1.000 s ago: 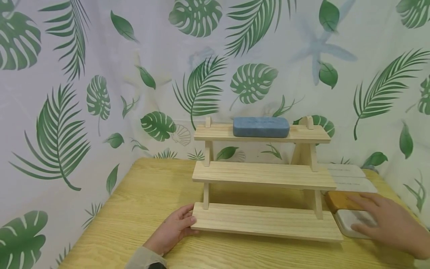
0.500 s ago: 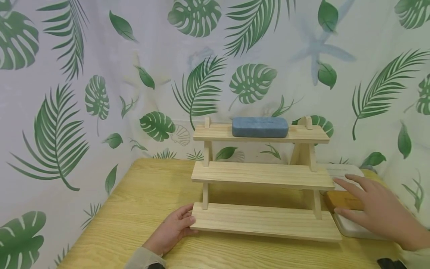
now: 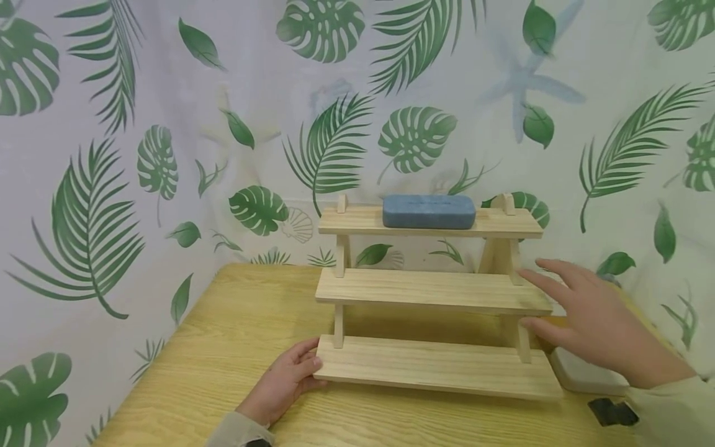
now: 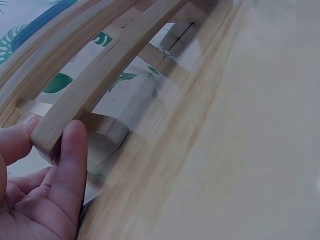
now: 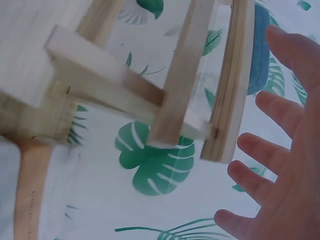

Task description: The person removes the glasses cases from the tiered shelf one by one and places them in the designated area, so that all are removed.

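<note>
A three-tier wooden display stand stands on the table, with a long blue case lying on its top tier. My left hand holds the left end of the bottom board. In the left wrist view, the thumb and fingers pinch that board end from both faces. Raised beside the stand's right side, my right hand has its fingers spread and holds nothing. The right wrist view shows its fingertips pointing toward the top board and the blue case.
Right of the stand, a white case lies on the wooden table, partly behind my right arm. An orange-brown case sits between pale ones in the right wrist view. A leaf-printed curtain hangs behind the table.
My right hand has risen from over the orange-brown and white cases and moved left to the stand's right side. The left hand has kept its hold on the bottom board.
</note>
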A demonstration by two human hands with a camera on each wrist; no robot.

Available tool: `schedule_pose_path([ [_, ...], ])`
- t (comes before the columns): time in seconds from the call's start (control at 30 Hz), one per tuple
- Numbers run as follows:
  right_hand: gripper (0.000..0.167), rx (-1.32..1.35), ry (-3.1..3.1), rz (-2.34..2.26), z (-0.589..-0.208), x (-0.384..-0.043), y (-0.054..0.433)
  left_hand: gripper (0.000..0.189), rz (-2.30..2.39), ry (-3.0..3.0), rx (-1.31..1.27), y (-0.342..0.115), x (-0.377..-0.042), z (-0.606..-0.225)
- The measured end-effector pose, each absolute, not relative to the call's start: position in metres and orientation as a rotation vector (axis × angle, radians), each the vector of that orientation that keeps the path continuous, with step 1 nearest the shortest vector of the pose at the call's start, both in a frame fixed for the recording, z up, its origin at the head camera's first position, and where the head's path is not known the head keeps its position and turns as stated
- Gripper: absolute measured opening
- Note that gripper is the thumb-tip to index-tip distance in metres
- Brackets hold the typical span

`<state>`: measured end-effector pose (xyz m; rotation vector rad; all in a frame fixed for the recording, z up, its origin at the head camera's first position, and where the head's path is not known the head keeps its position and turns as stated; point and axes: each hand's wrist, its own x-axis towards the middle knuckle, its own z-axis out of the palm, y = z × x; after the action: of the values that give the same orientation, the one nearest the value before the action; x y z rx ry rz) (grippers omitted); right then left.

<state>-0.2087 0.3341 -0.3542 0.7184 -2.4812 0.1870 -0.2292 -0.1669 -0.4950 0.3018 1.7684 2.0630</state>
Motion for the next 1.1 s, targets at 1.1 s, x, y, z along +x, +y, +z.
schedule_pose_path([
  [1.1, 0.079, 0.746, -2.590, 0.092, -0.288, -0.288, 0.236, 0.068, 2.062, 1.781, 0.314, -0.167, -0.228, -0.495],
])
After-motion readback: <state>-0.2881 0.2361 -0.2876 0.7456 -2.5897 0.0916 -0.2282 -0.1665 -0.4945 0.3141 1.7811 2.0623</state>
